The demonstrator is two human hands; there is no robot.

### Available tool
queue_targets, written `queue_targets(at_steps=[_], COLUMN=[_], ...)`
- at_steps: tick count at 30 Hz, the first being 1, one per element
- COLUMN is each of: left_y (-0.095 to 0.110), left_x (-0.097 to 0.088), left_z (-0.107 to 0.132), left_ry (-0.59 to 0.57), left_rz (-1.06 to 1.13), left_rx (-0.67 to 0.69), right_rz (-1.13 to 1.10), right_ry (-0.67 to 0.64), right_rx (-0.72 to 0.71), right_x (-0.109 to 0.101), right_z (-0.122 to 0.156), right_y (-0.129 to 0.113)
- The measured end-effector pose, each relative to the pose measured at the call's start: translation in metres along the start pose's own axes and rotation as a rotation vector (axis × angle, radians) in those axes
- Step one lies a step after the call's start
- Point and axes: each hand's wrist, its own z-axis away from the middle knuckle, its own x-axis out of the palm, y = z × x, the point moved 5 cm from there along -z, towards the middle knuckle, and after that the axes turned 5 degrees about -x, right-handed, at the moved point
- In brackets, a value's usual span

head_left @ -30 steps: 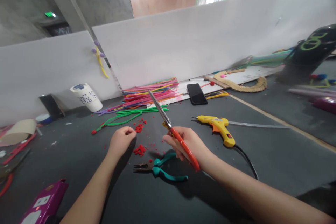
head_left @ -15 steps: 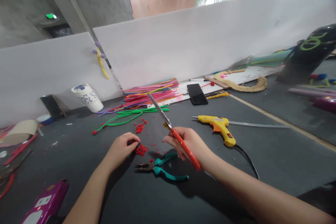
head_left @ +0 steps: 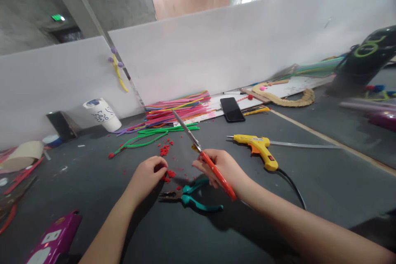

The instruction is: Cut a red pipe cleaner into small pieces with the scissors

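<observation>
My right hand grips a pair of scissors by its orange-red handles, the blades pointing up and away to the left. Thumb and fingers of my left hand are curled together at a small heap of red bits; whether a bit is pinched between them is hidden. A second cluster of red scraps lies just beyond. Below both hands rest pliers with teal handles, their jaws toward the left. Behind lie green pipe cleaners, one tipped with a red ball.
To the right lies a yellow glue gun with a cord. A phone and a bundle of coloured pipe cleaners lie along the white partition. A paper cup stands at left; a purple power strip is near front left.
My left hand has shifted slightly right, over the heap of red bits, covering part of it. My right hand keeps the scissors in nearly the same place.
</observation>
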Motion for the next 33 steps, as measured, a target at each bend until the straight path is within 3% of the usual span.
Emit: queue_targets(at_steps=[7, 12, 15, 20, 33], left_y=[-0.006, 0.011, 0.022, 0.033, 0.03], left_x=[0.001, 0.017, 0.029, 0.041, 0.036], left_z=[0.002, 0.016, 0.025, 0.033, 0.037], left_ry=[-0.067, -0.195, -0.241, -0.29, -0.269], left_rz=[0.287, 0.748, 0.876, 0.936, 0.825], left_rx=[-0.164, -0.249, -0.293, -0.292, -0.382], right_rz=[0.107, 0.121, 0.107, 0.075, 0.275], right_ry=[0.008, 0.001, -0.025, -0.069, -0.069], right_rx=[-0.035, -0.028, -0.019, -0.107, -0.222], right_x=[-0.002, 0.002, 0.009, 0.019, 0.017], right_z=[-0.001, 0.001, 0.004, 0.007, 0.01], right_y=[-0.001, -0.006, -0.008, -0.011, -0.013])
